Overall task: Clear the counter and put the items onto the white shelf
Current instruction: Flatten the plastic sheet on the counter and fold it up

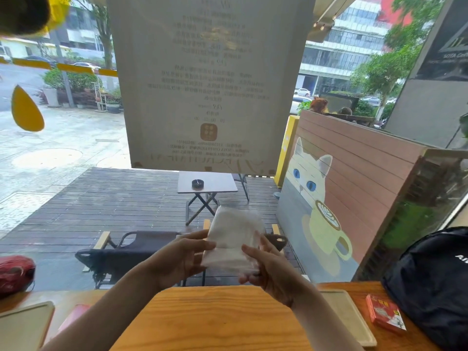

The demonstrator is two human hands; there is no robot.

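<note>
A white packet of tissues in clear wrap (234, 236) is held up above the wooden counter (215, 320), in front of the window. My left hand (181, 259) grips its left edge with thumb on top. My right hand (268, 267) holds its lower right side, fingers curled around it. On the counter to the right lies a small red box (385, 314). A pink flat item (73, 317) lies at the left, partly behind my left forearm. The white shelf is out of view.
A black backpack (430, 287) fills the counter's right end. A pale tray (352, 317) sits by the red box and another tray (22, 325) at the lower left. A red bag (15, 273) rests at the far left. The window glass with a hanging poster (207, 82) stands directly ahead.
</note>
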